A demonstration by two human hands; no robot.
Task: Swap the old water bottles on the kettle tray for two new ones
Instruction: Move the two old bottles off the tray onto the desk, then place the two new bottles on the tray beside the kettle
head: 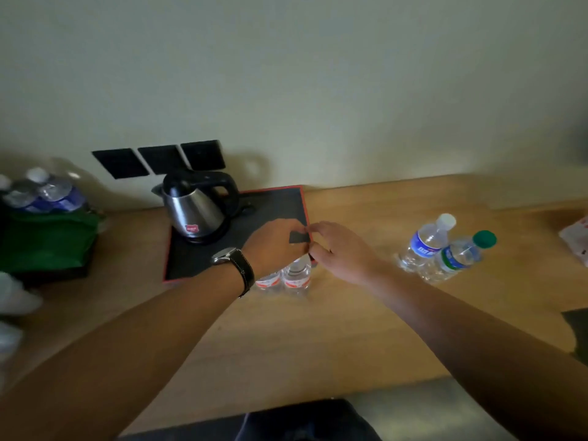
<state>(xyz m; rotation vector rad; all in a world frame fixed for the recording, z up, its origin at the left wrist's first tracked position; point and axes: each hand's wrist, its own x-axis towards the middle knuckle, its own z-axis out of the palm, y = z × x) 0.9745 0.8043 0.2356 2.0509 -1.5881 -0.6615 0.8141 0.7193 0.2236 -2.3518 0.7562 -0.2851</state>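
Observation:
A black kettle tray with a red rim (280, 202) lies on the wooden counter, and a steel kettle (194, 208) stands on its back left. Two small red-labelled water bottles (297, 276) stand side by side at the tray's front right corner. My left hand (275, 241), with a watch on the wrist, curls over their tops and hides the caps. My right hand (342, 249) meets it from the right, fingertips at the right bottle's neck; its grip is unclear. To the right stand a blue-labelled bottle with a white cap (428, 243) and a green-capped bottle (461, 256), apart from the tray.
A green bag (47, 240) at the far left holds several blue-labelled bottles (47, 192). Three black wall sockets (159, 159) sit behind the kettle. A white packet (577, 240) lies at the right edge. Bare wooden counter (318, 338) stretches in front of the tray.

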